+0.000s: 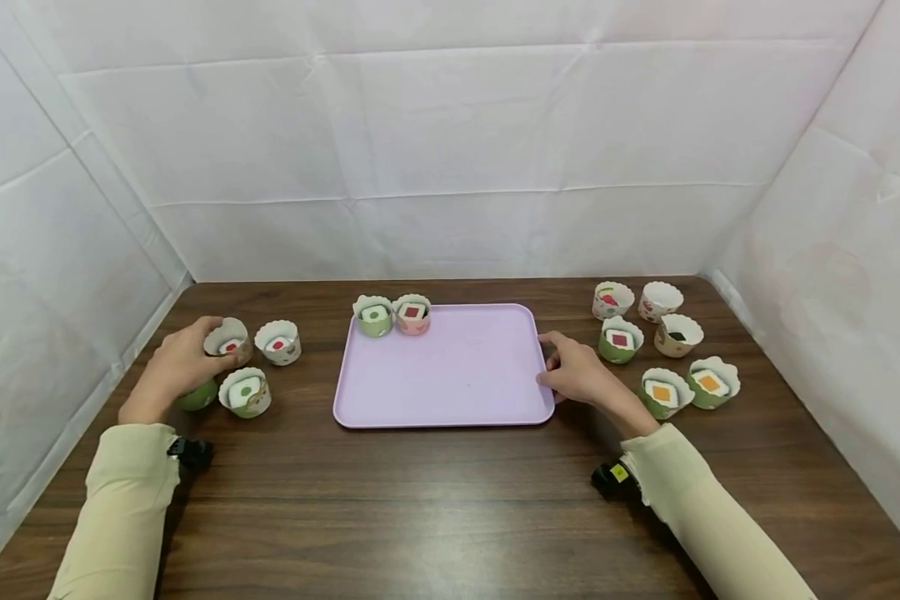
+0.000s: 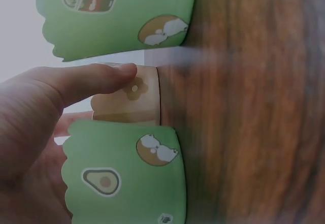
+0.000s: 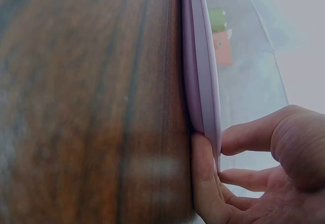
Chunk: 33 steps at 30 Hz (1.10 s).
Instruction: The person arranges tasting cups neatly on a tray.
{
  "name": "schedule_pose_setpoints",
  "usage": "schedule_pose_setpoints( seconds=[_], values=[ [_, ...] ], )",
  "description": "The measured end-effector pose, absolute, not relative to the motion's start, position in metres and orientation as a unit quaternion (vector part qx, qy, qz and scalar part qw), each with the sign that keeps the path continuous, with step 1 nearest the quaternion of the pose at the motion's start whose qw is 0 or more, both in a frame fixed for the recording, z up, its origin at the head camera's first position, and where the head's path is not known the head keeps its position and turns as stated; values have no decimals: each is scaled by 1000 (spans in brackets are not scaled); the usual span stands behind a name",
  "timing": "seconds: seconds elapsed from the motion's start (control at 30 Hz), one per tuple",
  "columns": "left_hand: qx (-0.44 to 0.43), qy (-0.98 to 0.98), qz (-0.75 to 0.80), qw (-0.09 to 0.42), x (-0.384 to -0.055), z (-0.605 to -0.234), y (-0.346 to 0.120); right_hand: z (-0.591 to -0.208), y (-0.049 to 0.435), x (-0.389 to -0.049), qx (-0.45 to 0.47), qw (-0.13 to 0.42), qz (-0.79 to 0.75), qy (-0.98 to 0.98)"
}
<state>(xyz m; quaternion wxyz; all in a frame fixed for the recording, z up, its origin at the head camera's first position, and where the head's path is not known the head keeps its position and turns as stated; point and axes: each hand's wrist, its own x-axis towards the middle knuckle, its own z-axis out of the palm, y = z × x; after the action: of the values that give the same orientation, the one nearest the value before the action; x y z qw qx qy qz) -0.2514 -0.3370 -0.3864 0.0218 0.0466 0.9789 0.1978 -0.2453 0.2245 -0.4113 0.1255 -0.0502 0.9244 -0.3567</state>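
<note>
My left hand [image 1: 187,358] grips a tan paper cup [image 2: 122,102] with a flower print, thumb on its near side; a white piece with a red mark shows inside. Close beside it stand two green cups, one partly under the hand [image 1: 197,396] and one with a green-marked piece [image 1: 245,392]. My right hand [image 1: 576,369] pinches the right rim of the lilac tray [image 1: 450,367], thumb above and a finger low against the edge in the right wrist view. On the tray's back left corner stand a green cup [image 1: 375,317] and a pink cup [image 1: 412,316], each holding a white piece.
A white cup [image 1: 278,342] with a red-marked piece stands right of my left hand. Several filled cups, including a green one [image 1: 619,341] and a tan one [image 1: 677,336], stand beyond my right hand. White cloth walls [image 1: 450,233] border the brown table [image 1: 390,508].
</note>
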Motion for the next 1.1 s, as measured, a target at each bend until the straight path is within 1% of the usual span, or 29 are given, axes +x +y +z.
schedule_pose_setpoints(
  seconds=[0.2,0.3,0.5,0.77,1.1],
  values=[
    [32,980,197,24,-251,-387,-335,-411,223,-245,-47,131,-354,925],
    [29,980,195,15,-251,-388,-335,-412,223,-245,-47,133,-354,925],
    [30,976,212,-38,-249,-387,-335,-413,224,-246,-50,129,-355,925],
    [39,956,274,-96,-246,-379,-329,-411,224,-247,-51,128,-354,925],
    [36,939,315,-135,-245,-374,-315,-413,226,-247,-52,127,-354,925]
  ],
)
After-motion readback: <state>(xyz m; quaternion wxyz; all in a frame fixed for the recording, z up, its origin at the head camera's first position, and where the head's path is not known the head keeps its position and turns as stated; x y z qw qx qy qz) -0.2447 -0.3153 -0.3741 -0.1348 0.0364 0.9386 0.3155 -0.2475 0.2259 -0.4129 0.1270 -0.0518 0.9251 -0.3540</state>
